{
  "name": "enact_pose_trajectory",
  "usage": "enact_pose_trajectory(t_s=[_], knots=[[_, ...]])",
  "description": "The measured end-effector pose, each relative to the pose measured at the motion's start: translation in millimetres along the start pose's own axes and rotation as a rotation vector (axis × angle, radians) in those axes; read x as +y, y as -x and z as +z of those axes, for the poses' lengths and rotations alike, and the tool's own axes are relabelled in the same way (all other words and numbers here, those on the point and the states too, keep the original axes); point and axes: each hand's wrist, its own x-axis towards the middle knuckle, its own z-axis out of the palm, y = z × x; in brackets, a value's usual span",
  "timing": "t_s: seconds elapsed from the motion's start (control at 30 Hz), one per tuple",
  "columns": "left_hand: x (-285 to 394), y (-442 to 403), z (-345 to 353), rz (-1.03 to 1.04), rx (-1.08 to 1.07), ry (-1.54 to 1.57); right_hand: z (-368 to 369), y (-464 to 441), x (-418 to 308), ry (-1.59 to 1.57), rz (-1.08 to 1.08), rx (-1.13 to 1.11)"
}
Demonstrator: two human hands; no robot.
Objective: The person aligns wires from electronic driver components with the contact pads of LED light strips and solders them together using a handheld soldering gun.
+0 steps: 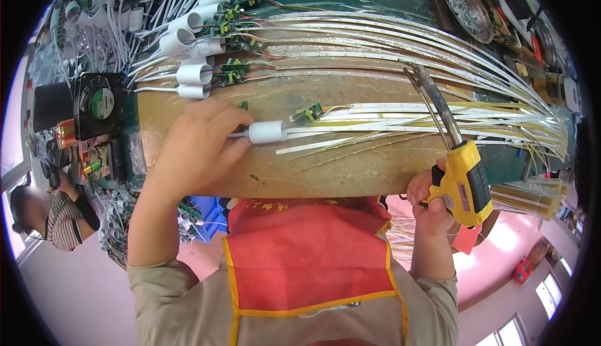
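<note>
My left hand (206,136) is closed at the left end of a white plastic cap (267,132), where a white cable enters it. My right hand (432,199) grips a yellow and black soldering gun (461,186) whose long metal tip points up and away over the strips. White LED strips (388,117) fan out to the right of the cap. A small green circuit board (307,114) lies just above and right of the cap, joined by wires to a strip.
Several white caps (194,74) with circuit boards and strips lie across the back. A black fan (98,105) stands at the left, near bundled cables (113,20). A metal dish (467,9) sits at the back right. Another person (62,221) is at the far left.
</note>
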Motion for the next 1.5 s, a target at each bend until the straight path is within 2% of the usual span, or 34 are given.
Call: enact_pose_trajectory(t_s=[0.07, 0.17, 0.37, 0.47, 0.57, 0.67, 0.77, 0.9, 1.03, 1.13, 1.17, 1.27, 1.5], knots=[[-2, -3, 1, 0.037, 0.041, 0.002, -1, 1, 0, -0.009, -0.005, -0.003], [-2, -5, -9, -0.049, -0.087, -0.028, -1, 1, 2, -0.019, -0.03, -0.005], [-7, -6, -9, 0.033, -0.13, -0.136, -4, 3, 6, -0.034, -0.041, -0.01], [-3, -9, -22, 0.14, 0.112, -0.141, -4, 3, 7, -0.045, -0.052, -0.019], [0, -21, -54, 0.152, 0.322, -0.205, -7, 3, 12, -0.057, -0.093, -0.032], [-12, -42, -72, 0.136, 0.559, -0.206, -8, 3, 12, -0.061, -0.116, -0.024], [-32, -66, -70, -0.025, 0.592, -0.153, -8, 3, 13, -0.072, -0.109, -0.025], [-55, -78, -57, -0.086, 0.307, -0.228, -9, 3, 15, -0.098, -0.117, -0.024], [-56, -80, -60, -0.019, 0.321, -0.189, -7, 4, 15, -0.095, -0.109, -0.021], [-71, -95, -79, -0.146, 0.313, 0.055, -8, 3, 15, -0.106, -0.088, -0.034], [-76, -106, -85, -0.252, 0.3, 0.058, -8, 3, 15, -0.111, -0.081, -0.038], [-122, -142, -85, -0.249, 0.321, -0.154, -6, 1, 13, -0.102, -0.104, -0.031], [-156, -214, -63, -0.249, 0.315, -0.477, -5, 2, 12, -0.092, -0.088, -0.015]])
